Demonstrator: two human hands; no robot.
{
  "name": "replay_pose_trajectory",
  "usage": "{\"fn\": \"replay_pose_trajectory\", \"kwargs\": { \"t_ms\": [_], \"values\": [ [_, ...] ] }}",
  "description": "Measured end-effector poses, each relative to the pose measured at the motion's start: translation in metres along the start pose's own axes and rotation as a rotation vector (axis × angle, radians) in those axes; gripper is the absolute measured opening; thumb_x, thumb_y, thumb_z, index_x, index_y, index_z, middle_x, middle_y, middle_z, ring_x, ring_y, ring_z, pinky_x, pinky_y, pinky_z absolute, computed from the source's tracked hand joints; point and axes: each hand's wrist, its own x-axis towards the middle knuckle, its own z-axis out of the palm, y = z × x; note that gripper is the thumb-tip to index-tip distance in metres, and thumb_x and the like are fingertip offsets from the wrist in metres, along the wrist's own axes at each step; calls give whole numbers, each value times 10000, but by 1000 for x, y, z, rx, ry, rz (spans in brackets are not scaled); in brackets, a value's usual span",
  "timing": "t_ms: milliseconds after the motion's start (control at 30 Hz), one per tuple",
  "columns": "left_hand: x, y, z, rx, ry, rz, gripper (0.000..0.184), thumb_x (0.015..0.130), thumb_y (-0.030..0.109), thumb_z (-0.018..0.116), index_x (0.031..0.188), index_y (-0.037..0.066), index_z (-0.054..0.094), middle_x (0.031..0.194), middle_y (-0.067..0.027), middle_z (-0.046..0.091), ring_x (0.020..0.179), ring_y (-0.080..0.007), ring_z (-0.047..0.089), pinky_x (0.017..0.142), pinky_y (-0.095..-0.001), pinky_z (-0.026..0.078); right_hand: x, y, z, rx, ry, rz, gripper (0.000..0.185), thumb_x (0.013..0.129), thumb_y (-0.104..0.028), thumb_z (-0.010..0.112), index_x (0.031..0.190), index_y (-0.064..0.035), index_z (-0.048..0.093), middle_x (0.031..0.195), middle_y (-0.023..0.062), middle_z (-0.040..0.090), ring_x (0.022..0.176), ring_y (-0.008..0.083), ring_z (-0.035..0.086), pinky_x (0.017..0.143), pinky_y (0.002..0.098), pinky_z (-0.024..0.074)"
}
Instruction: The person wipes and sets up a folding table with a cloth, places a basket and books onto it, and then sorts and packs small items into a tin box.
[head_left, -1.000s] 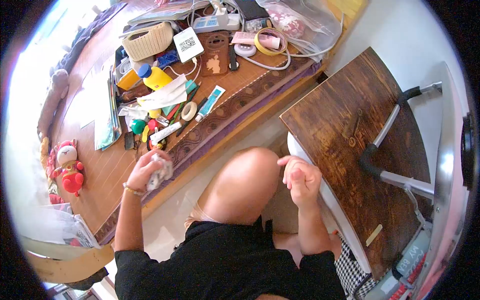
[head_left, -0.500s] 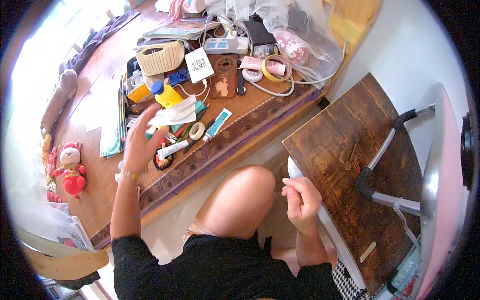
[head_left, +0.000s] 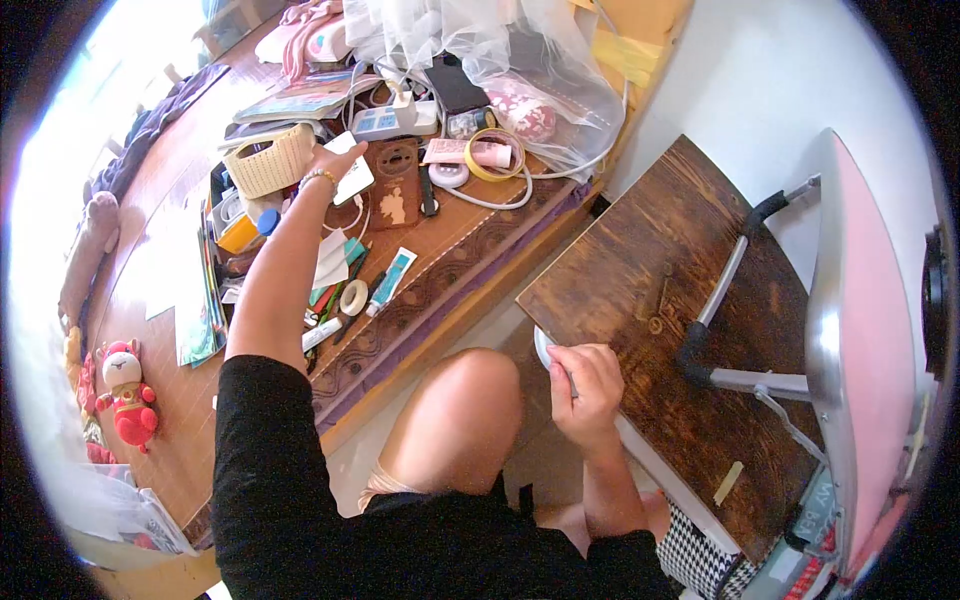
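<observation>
My left hand [head_left: 336,166] is stretched out over the brown mat with a dark patterned border [head_left: 185,412], at the flat white square with a cable [head_left: 354,183], just beside the cream woven plastic basket [head_left: 270,165]; I cannot tell whether those fingers grip anything. My right hand [head_left: 588,388] is curled closed beside the dark brown wooden tabletop [head_left: 650,285], nothing visible in it. The reach looks done, I judge, but no lift shows: the square remains among the clutter, and the blue-and-white tube [head_left: 391,283] lies loose, untouched.
</observation>
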Motion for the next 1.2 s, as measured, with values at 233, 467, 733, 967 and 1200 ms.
{"fn": "replay_pose_trajectory", "kwargs": {
  "t_ms": [233,467,733,967,1200],
  "values": [
    [15,-18,-4,-135,-189,59,871,609,441,733,1222,-51,357,1195,-208,487,1068,-269,517,799,-381,470,1,0,-1,-14,0,6,139,716,-44,605,855,-52,607,774,79,585,708,257,545,654,360,421],
    [4,-14,-22,-516,-322,-163,478,779,420,562,1110,86,474,914,-76,568,789,-223,557,641,-475,472,0,1,0,-43,-21,-12,132,724,-61,605,855,-56,605,783,75,581,722,253,538,657,360,413],
    [24,-7,-11,-289,-237,-159,559,686,519,654,944,29,578,976,-131,600,862,-229,594,627,-438,502,0,1,1,-51,-14,-17,133,721,-61,606,854,-61,604,768,71,574,718,251,536,665,359,412],
    [19,1,4,194,-40,84,1053,549,498,754,1294,-57,257,1297,-246,364,1211,-316,375,997,-394,328,-1,2,2,-58,-18,-11,141,714,-54,608,855,-60,603,769,69,573,714,249,535,663,358,412],
    [77,-42,-9,-443,-674,-85,731,721,394,663,1253,24,325,1041,-152,571,975,-268,554,705,-518,478,-3,2,3,-62,-12,-21,144,719,-60,612,862,-63,602,775,70,571,716,252,535,665,361,413]
  ]
}}
